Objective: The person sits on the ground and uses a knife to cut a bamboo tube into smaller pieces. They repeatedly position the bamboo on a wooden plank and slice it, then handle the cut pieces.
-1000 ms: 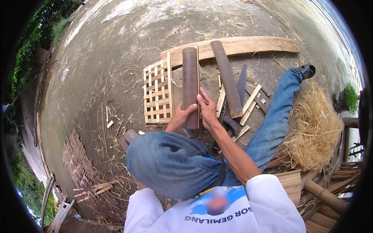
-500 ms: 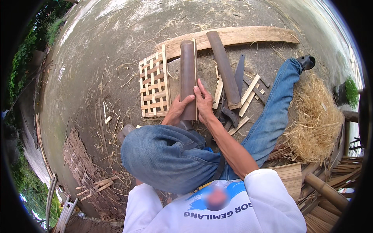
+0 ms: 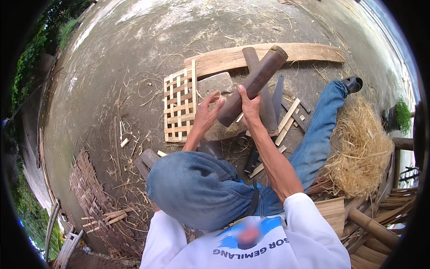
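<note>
Only readable stuff here's some dark lettering (image 3: 264, 249), upside down from this angle, on the person's white shirt (image 3: 316, 231).

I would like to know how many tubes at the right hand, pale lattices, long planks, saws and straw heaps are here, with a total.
Tubes: 2 (held tube, tube behind)
Pale lattice: 1
Long plank: 1
Saw: 1
Straw heap: 1
Total: 6

Outdoor workshop (saw (image 3: 277, 94), cut strips (image 3: 289, 114))
</note>
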